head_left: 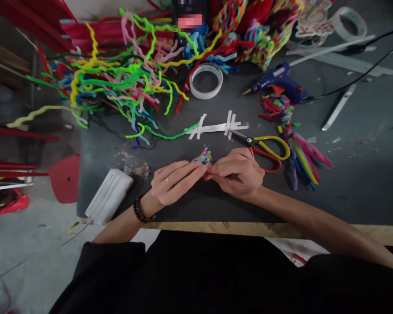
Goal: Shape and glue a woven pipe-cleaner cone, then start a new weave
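Near the tabletop's [346,174] front edge, the left hand [173,185] and right hand [237,172] meet, fingertips pinched on a small multicoloured woven piece [204,156], lifted just clear for close work; scissors [264,148] lie just beyond, within reach.

A craft workshop: glue gun [281,82], scissors [264,146], heaped pipe cleaners [117,78].

Woven piece [204,157] mostly hidden behind hands' fingertips; top-edge box [189,13] blurred.

Woven piece [204,156] multicoloured; scissors [264,147] yellow-red handles; glue gun [278,83] blue, orange trigger; table [363,174] dark grey.
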Tool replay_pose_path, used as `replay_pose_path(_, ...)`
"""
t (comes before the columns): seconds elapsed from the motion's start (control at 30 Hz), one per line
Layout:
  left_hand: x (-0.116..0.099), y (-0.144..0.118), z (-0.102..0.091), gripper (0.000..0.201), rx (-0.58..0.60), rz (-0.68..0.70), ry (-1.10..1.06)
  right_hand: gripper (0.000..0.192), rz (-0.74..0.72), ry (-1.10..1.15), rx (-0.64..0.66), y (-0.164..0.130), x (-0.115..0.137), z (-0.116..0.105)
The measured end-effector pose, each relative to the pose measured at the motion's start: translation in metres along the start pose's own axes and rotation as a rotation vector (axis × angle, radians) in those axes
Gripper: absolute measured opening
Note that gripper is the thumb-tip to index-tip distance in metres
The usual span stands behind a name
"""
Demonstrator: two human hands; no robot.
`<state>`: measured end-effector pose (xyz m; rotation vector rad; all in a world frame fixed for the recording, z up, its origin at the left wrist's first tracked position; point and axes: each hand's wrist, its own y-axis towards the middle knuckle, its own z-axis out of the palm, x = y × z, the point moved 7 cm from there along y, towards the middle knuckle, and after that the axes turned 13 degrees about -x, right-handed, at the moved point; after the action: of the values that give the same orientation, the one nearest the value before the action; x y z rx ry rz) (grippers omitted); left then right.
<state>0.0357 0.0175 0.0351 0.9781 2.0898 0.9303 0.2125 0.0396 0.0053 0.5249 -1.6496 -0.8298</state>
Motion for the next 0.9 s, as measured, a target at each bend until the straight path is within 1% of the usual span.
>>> replay_pose_path(0.07, 0.001, 0.001, 0.000, 0.052, -0.029, -0.005, -0.009, 0.028, 0.057, 0.019, 0.017, -0.002, -0.006, 0.002)
replay_pose_path(0.13, 0.005, 0.001, 0.002, 0.051, -0.045, -0.034, -0.019, 0.030, 0.112, 0.069, -0.009, -0.004, -0.010, 0.003)
replay_pose_path(0.2, 0.009, 0.001, 0.005, 0.046, -0.055, -0.077, -0.049, 0.033, 0.207, 0.147, -0.046, -0.006, -0.016, 0.003)
replay_pose_path(0.27, 0.014, 0.001, 0.009, 0.040, -0.040, -0.122, -0.091, 0.041, 0.327, 0.214, -0.057, -0.008, -0.024, 0.005)
replay_pose_path(0.33, 0.018, 0.001, 0.011, 0.034, -0.050, -0.162, -0.102, 0.046, 0.414, 0.228, -0.055, -0.009, -0.031, 0.006)
replay_pose_path(0.4, 0.018, 0.001, 0.009, 0.031, -0.073, -0.159, -0.073, 0.040, 0.463, 0.179, -0.057, -0.008, -0.037, 0.004)
replay_pose_path(0.47, 0.013, 0.000, 0.008, 0.031, -0.070, -0.093, -0.050, 0.028, 0.504, 0.106, -0.045, -0.004, -0.043, 0.002)
replay_pose_path(0.57, 0.005, -0.001, 0.004, 0.031, -0.043, -0.013, -0.069, 0.024, 0.564, 0.055, 0.007, 0.000, -0.050, 0.002)
replay_pose_path(0.63, 0.006, -0.001, 0.000, 0.028, -0.084, -0.043, -0.092, 0.022, 0.617, 0.115, 0.053, -0.001, -0.051, 0.005)
replay_pose_path(0.73, 0.015, 0.001, -0.008, 0.020, -0.209, -0.134, -0.106, 0.020, 0.661, 0.237, 0.105, -0.003, -0.050, 0.009)
replay_pose_path(0.83, 0.019, 0.001, -0.006, 0.015, -0.221, -0.162, -0.158, 0.026, 0.626, 0.295, 0.123, -0.002, -0.047, 0.010)
replay_pose_path(0.9, 0.019, 0.002, -0.005, 0.014, -0.204, -0.155, -0.175, 0.024, 0.602, 0.319, 0.142, -0.001, -0.045, 0.011)
